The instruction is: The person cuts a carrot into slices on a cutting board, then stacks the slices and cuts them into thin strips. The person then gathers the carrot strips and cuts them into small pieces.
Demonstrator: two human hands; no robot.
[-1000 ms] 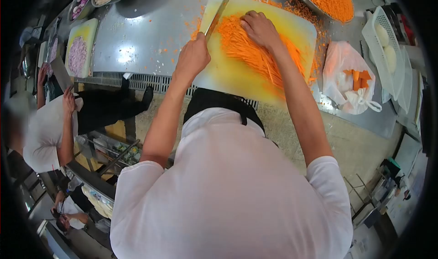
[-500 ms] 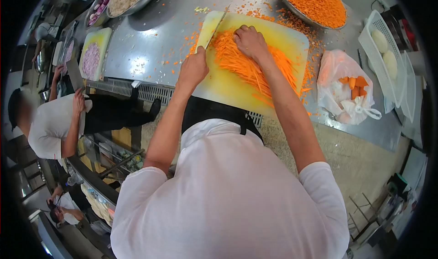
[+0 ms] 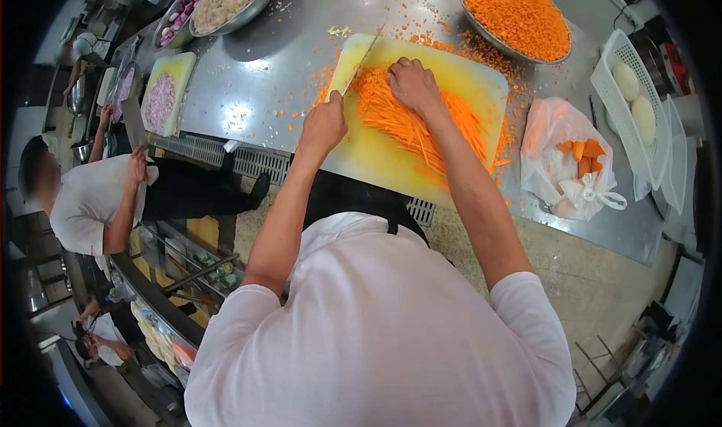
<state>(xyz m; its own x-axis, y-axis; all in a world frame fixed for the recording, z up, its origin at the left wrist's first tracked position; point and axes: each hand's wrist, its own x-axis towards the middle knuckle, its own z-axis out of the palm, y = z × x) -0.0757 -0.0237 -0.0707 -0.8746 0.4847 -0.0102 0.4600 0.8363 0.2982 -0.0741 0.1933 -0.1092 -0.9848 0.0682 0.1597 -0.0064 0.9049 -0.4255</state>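
My left hand point(image 3: 324, 131) is closed around the handle of a knife, whose long blade point(image 3: 365, 60) points away from me over the left part of the board. Under it lies a white, yellow-stained cutting board point(image 3: 359, 162). A heap of thin carrot strips point(image 3: 398, 130) spreads across the board's middle and right. With curled fingers, my right hand point(image 3: 414, 86) presses down on the far end of this heap, to the right of the blade. Orange bits cling to the board's left edge.
Past the board stands a steel bowl of chopped carrot point(image 3: 515, 17). A plastic bag with carrot pieces point(image 3: 568, 164) and a white basket point(image 3: 621, 55) are on the right. At left are a bowl of pale chopped food point(image 3: 229, 4), another board point(image 3: 180, 77) and a person holding a cleaver point(image 3: 131, 117).
The whole view has shifted a little, so the table appears lower. Both hands stay in nearly the same place on the board, the knife still in my left hand.
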